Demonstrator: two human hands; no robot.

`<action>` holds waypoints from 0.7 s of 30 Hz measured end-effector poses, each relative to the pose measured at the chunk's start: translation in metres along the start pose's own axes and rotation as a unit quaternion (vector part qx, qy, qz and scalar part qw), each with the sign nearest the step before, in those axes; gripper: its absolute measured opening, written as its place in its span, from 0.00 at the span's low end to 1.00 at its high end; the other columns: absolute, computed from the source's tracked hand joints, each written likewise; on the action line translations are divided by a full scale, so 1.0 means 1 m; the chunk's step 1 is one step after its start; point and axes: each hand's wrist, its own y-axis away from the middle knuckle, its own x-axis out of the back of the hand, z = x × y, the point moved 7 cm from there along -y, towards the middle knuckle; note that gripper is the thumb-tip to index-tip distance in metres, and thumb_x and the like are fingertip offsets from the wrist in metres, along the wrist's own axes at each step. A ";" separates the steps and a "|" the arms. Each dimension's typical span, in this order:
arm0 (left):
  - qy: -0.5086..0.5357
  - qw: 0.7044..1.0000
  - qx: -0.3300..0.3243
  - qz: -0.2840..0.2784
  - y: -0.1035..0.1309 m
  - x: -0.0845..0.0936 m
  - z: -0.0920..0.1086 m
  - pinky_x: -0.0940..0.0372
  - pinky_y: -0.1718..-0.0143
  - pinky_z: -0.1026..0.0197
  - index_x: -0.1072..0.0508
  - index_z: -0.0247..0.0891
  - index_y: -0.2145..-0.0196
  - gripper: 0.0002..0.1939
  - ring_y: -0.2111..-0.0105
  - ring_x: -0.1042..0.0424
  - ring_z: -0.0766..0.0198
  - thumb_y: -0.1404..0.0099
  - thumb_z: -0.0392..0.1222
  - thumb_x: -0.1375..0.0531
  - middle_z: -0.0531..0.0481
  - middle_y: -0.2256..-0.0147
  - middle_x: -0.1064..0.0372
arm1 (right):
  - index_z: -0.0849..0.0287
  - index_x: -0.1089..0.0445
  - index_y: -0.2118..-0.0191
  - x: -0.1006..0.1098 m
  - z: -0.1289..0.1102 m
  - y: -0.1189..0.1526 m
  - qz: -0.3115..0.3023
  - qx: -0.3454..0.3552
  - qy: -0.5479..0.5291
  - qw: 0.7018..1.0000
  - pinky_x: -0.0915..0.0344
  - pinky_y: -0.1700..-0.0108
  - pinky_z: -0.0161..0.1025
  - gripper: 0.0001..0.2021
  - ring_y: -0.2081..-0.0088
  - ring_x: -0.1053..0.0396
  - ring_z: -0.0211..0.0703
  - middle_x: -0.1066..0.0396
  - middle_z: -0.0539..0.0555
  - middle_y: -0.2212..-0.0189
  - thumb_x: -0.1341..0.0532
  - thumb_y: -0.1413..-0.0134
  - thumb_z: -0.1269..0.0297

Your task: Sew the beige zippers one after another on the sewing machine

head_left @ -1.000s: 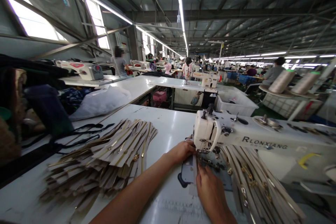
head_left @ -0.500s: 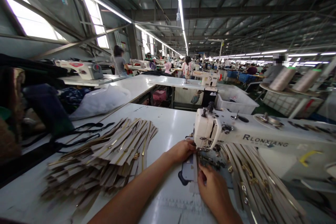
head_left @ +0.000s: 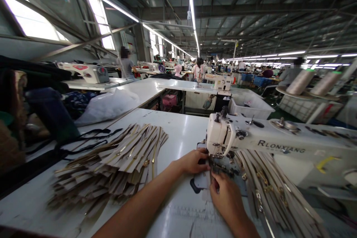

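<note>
Just left of the needle area of the white sewing machine [head_left: 220,135], my left hand [head_left: 193,161] has its fingers bent and its fingertips closed on a narrow pale zipper strip [head_left: 208,183]. My right hand [head_left: 226,195] pinches the same strip nearer to me, thumb against forefinger. The strip lies along the machine bed, and its far end is hidden by the hands and the machine head. To the left, a heap of beige zipper strips [head_left: 131,160] with gold teeth and sliders lies on the table. More zipper strips [head_left: 267,186] hang together under the machine arm on the right.
Black straps [head_left: 92,141] and a white plastic bag [head_left: 108,106] lie at the left. Beyond the table are a white bin [head_left: 249,106] and another sewing machine [head_left: 220,81]. Thread cones [head_left: 301,81] stand at the right. Several people are farther back.
My left hand has shifted slightly toward me, and its fingertips are now closer to my right hand. The right hand has barely moved.
</note>
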 end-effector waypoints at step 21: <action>-0.094 0.994 -0.040 -0.026 0.021 -0.001 0.050 0.34 0.58 0.61 0.30 0.40 0.55 0.13 0.60 0.30 0.58 0.39 0.37 0.40 0.46 0.56 0.35 | 0.59 0.36 0.69 0.009 0.002 0.004 0.059 0.065 -0.094 0.992 0.41 0.67 0.36 0.05 0.71 0.33 0.42 0.34 0.52 0.73 0.47 0.50 0.74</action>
